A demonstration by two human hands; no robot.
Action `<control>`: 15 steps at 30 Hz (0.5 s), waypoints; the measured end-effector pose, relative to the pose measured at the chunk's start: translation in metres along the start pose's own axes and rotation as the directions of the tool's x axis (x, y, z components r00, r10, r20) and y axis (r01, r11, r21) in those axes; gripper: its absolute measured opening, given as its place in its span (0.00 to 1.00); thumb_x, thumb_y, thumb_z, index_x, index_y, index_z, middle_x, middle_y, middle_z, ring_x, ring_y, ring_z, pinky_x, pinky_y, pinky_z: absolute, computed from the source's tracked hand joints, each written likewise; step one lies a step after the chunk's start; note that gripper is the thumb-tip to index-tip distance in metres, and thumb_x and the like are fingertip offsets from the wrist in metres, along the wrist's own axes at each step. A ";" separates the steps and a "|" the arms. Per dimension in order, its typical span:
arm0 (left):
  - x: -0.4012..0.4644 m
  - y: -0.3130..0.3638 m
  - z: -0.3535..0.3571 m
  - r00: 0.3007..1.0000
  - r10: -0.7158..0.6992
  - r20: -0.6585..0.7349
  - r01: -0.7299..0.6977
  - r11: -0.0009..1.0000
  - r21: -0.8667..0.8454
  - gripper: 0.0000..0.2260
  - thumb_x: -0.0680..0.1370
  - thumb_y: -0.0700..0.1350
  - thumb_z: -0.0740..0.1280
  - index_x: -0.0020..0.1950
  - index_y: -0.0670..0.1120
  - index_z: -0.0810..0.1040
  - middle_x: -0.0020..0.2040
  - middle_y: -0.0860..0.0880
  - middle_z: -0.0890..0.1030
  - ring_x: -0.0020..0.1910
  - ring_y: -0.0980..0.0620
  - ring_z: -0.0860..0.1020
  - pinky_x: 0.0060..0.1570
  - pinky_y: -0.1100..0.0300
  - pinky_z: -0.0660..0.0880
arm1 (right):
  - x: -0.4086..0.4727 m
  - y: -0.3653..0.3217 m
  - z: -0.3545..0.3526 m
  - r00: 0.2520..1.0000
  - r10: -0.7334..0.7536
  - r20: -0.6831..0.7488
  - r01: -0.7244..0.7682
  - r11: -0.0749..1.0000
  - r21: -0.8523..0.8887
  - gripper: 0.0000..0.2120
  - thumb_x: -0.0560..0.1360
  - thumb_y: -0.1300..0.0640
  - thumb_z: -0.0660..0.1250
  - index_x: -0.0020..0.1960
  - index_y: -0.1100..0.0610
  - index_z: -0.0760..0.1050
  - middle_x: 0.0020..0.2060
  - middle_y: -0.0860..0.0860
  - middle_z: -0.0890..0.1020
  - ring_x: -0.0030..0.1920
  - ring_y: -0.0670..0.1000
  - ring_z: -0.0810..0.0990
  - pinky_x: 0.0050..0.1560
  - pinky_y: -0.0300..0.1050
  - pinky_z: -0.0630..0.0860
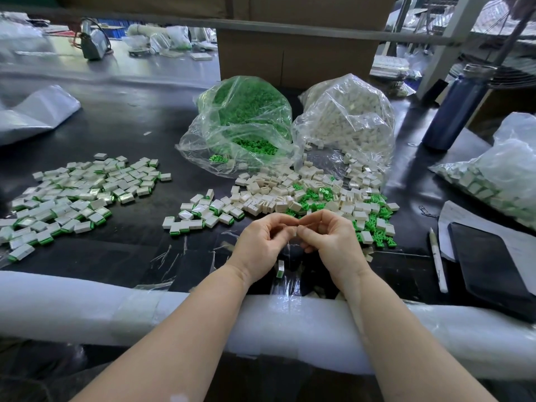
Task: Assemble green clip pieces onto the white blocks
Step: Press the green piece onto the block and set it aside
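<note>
While your left hand [262, 242] and right hand [330, 239] pinch one white block [294, 231] between curled fingertips, loose pieces [313, 195] lie at 12 o'clock.

We see a black table [130, 126] with a smooth, faintly glossy top that catches the light. Along its near edge runs a roll of white foam padding [87, 303], soft and matt, bound with clear shiny tape. Toward the far edge, two crinkled clear plastic bags glint: one [240, 111] holds bright green plastic clips, the other [348, 111] holds white plastic blocks. The loose white blocks [275, 195] look smooth, with a slight sheen. Behind the bags stands a brown cardboard box [295, 56], matt. At the right edge a dark blue bottle [455, 111] looks satin-smooth, and a black tablet [490, 262] lies glossy on white paper [464, 216].
</note>
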State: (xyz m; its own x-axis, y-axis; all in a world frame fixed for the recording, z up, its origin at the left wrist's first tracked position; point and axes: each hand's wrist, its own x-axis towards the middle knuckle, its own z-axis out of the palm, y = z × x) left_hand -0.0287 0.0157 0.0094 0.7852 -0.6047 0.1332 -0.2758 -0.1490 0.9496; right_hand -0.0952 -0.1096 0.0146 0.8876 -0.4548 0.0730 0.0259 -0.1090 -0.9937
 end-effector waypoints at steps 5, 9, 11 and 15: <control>0.001 -0.004 0.000 0.999 0.027 -0.017 -0.026 0.997 0.071 0.08 0.74 0.39 0.70 0.47 0.53 0.76 0.41 0.50 0.80 0.37 0.55 0.75 0.43 0.65 0.73 | 0.001 0.001 0.001 1.000 0.003 -0.015 -0.002 0.999 0.033 0.05 0.72 0.68 0.69 0.40 0.59 0.78 0.29 0.52 0.81 0.28 0.44 0.78 0.29 0.34 0.74; 0.003 -0.006 -0.001 0.998 -0.011 -0.056 0.011 1.000 0.004 0.02 0.76 0.43 0.67 0.47 0.48 0.79 0.42 0.48 0.82 0.44 0.50 0.79 0.51 0.59 0.76 | 0.001 0.001 0.000 1.000 0.007 0.004 -0.007 0.995 0.099 0.05 0.74 0.65 0.68 0.40 0.60 0.79 0.30 0.52 0.82 0.29 0.45 0.79 0.30 0.34 0.75; 0.003 -0.006 -0.002 0.998 -0.007 -0.062 0.005 0.999 -0.031 0.03 0.77 0.43 0.67 0.46 0.49 0.79 0.40 0.50 0.82 0.42 0.55 0.80 0.49 0.63 0.76 | 0.000 0.001 0.000 1.000 0.001 0.012 -0.002 0.997 0.082 0.05 0.74 0.64 0.68 0.40 0.60 0.79 0.29 0.51 0.83 0.29 0.45 0.79 0.30 0.35 0.75; 0.003 -0.005 -0.003 0.998 -0.017 -0.065 0.009 0.993 -0.118 0.04 0.77 0.41 0.66 0.44 0.48 0.79 0.36 0.53 0.81 0.37 0.61 0.79 0.44 0.68 0.75 | 0.000 0.002 0.001 1.000 -0.010 -0.003 0.010 1.000 0.029 0.06 0.75 0.63 0.67 0.39 0.60 0.78 0.29 0.50 0.82 0.29 0.45 0.79 0.30 0.34 0.75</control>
State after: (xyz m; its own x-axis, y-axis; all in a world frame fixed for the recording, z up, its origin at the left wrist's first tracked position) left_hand -0.0231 0.0172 0.0059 0.8243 -0.5497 0.1352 -0.2013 -0.0614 0.9776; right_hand -0.0948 -0.1085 0.0130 0.8860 -0.4561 0.0835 0.0482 -0.0884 -0.9949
